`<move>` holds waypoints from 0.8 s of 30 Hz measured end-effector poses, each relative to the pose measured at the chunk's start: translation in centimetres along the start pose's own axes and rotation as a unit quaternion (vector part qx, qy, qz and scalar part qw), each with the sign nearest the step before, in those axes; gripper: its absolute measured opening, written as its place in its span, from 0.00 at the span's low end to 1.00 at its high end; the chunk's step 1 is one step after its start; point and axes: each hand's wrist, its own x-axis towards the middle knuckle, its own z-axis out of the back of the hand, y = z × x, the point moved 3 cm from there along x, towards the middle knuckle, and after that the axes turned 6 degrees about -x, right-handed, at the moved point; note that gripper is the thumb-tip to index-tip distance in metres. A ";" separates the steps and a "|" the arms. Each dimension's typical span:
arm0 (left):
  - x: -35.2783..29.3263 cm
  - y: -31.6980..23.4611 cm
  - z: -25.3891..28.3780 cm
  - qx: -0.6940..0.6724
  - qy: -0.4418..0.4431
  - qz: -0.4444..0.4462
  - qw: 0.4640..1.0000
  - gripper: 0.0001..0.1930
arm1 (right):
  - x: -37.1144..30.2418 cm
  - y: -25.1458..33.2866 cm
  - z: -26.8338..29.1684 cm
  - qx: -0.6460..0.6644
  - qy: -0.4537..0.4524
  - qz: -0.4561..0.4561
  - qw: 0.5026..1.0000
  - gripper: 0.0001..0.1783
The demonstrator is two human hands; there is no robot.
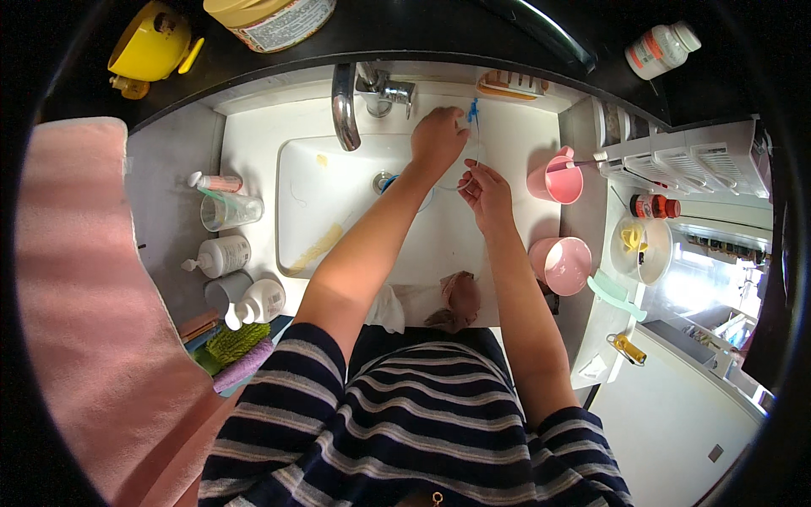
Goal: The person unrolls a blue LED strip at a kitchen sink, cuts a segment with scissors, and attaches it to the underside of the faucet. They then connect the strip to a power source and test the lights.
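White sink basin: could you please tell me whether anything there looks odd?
Yes: a yellowish streak marks the near-left floor of the basin, with a smaller yellowish patch toward the far left. Both stand out against white; I cannot tell stain from spill.

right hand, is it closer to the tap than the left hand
No, the left hand lies between the tap and the right hand.

A white basin (pixel 296 203) is set into a white tabletop (pixel 253 144), bordered by a black shelf (pixel 405 34); bright light (pixel 697 283) is seen rightward.
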 end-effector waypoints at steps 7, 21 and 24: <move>3.3 0.5 -3.5 0.089 -0.041 -0.019 0.995 0.12 | -0.3 0.3 -0.4 0.031 0.019 -0.017 0.999 0.14; -4.1 -0.2 2.3 -0.083 -0.091 0.024 0.992 0.06 | 0.4 0.0 -0.8 0.042 0.028 -0.011 0.999 0.11; -6.5 0.3 4.0 -0.100 -0.095 0.037 0.990 0.05 | 0.1 0.2 -1.4 0.033 0.024 -0.010 0.999 0.12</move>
